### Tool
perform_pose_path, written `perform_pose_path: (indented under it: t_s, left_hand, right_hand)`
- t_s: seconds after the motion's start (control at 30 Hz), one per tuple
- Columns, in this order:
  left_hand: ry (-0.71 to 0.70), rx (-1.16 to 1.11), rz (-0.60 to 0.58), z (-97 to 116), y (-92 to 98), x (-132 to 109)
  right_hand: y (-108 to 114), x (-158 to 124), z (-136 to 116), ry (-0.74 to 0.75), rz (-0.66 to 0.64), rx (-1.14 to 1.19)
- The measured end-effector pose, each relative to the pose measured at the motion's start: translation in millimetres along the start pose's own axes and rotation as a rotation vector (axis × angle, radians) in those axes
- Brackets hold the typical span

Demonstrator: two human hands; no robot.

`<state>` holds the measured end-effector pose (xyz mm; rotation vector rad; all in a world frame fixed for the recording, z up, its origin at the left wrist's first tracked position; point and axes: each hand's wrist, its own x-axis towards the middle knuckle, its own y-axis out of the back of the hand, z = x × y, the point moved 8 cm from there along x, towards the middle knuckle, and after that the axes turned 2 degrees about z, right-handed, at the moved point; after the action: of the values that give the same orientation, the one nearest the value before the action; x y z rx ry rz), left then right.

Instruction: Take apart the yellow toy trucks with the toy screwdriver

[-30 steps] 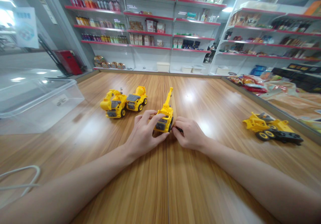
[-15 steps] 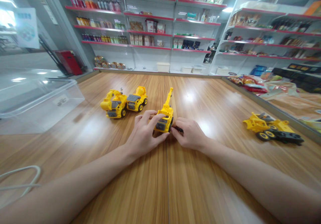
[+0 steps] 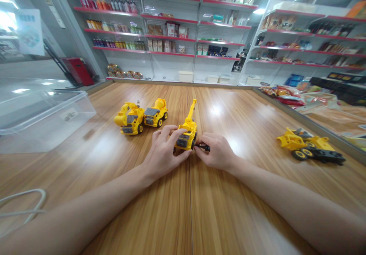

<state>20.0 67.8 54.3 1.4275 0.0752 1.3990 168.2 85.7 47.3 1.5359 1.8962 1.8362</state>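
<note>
A yellow toy crane truck (image 3: 187, 131) stands on the wooden table (image 3: 188, 209), its boom pointing away from me. My left hand (image 3: 164, 152) is closed around the truck's left side and rear. My right hand (image 3: 217, 152) pinches a small black part (image 3: 203, 147) right at the truck's rear right corner. Whether the part is joined to the truck I cannot tell.
Two yellow toy trucks (image 3: 140, 116) stand together at the left behind the crane. Another yellow toy vehicle with a black chassis (image 3: 310, 148) lies at the right. A clear plastic box (image 3: 37, 114) sits at the far left, a white cable (image 3: 25, 205) near it. Store shelves (image 3: 171, 30) line the back.
The crane truck has tipped slightly up under my left hand. My right hand has lifted a little, and the black part shows more clearly at the truck's rear.
</note>
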Motion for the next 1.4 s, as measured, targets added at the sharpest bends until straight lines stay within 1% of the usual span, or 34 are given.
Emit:
perform_pose_path:
  t_s: [0.2, 0.5, 0.6, 0.67, 0.8, 0.87, 0.97, 1.07, 1.2, 1.3, 1.4]
  left_hand:
    - [-0.005, 0.021, -0.007, 0, 0.2, 0]
    - [-0.001, 0.020, -0.030, -2, -3.6, -1]
    - [-0.010, 0.015, -0.040, -2, -5.4, 0]
    - [-0.013, 0.012, -0.052, -3, -7.5, -1]
    - [-0.009, 0.027, -0.075, -4, -10.8, -2]
    - [-0.005, 0.030, -0.082, -3, -11.1, -3]
    - [-0.005, 0.029, -0.083, -1, -9.7, -3]
    - [-0.016, 0.023, -0.051, 2, -4.8, -2]
    - [-0.053, 0.002, 0.045, 9, 7.5, -1]
    - [-0.147, -0.006, 0.126, 17, 16.9, -2]
    - [-0.235, -0.014, 0.159, 24, 21.1, -3]
  right_hand:
    - [4, -1, 2, -0.014, 0.048, 0.035]
    - [11, -4, 10, -0.074, 0.140, 0.012]
    - [17, -4, 6, -0.054, 0.190, 0.036]
    - [19, -4, 1, -0.013, 0.209, 0.071]
    - [16, -3, -8, 0.080, 0.155, 0.131]
    - [14, -3, -10, 0.098, 0.124, 0.139]
    - [13, -4, -10, 0.104, 0.119, 0.142]
    - [13, -5, -12, 0.124, 0.109, 0.143]
    - [13, -5, -17, 0.189, 0.117, 0.165]
    - [15, -6, -21, 0.257, 0.149, 0.193]
    - [15, -7, -24, 0.302, 0.166, 0.208]
